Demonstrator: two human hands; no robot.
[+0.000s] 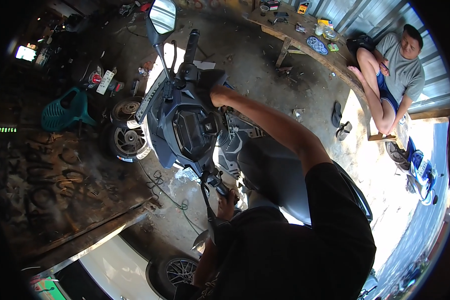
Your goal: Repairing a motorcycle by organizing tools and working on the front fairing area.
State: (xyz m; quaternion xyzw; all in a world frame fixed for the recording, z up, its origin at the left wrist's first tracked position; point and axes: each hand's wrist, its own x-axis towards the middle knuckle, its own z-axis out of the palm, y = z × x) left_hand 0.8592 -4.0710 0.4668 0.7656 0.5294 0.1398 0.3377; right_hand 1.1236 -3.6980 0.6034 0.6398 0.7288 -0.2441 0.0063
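A dark scooter point(160, 131) stands before me, its handlebar running from the far side towards me. My left hand point(227, 204) is closed around the near handlebar grip point(219, 186). My right hand point(220, 96) reaches across to the body panel below the far handlebar, beside the instrument panel point(191, 131). Its fingers are mostly hidden behind the wrist and the panel, so what they touch does not show. The far handlebar grip point(191, 47) is free of any hand. A mirror point(162, 19) rises beside it. The black seat point(272, 167) lies under my right arm.
Wheels with tyres point(127, 141) and a green plastic chair point(67, 110) are at the left. A wooden bench point(297, 40) carries bottles and small parts; a person point(405, 67) sits at its end. A green cord point(172, 197) and sandals point(337, 114) lie on the floor.
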